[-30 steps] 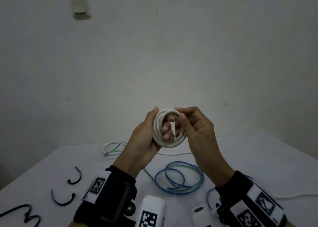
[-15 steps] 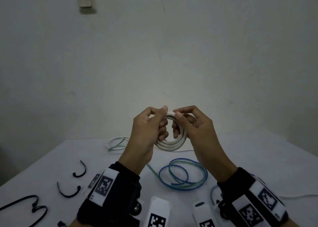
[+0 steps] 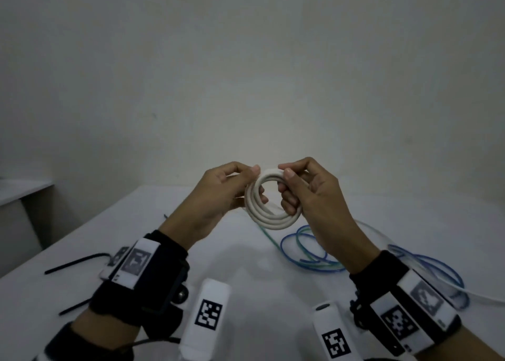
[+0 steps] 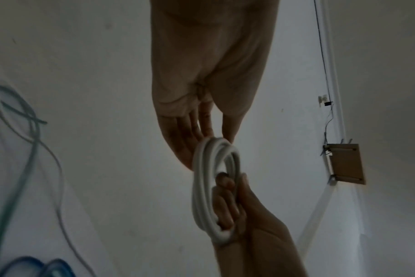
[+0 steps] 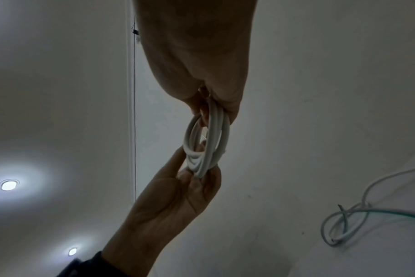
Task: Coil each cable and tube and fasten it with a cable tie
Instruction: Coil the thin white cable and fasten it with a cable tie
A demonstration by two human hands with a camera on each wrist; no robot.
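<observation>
Both hands hold a coiled white tube (image 3: 269, 206) in the air above the table (image 3: 410, 210). The left hand (image 3: 221, 194) pinches its left side; the right hand (image 3: 311, 194) curls fingers through its right side. Blue and green cables (image 3: 308, 248) lie below, black cable ties (image 3: 76, 262) at near left.

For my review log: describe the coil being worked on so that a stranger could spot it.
Above the white table, between the left hand and right hand, is a thick white tube coil. Unlike the thin blue-green cable loops lying below, it is held up by both hands.
</observation>
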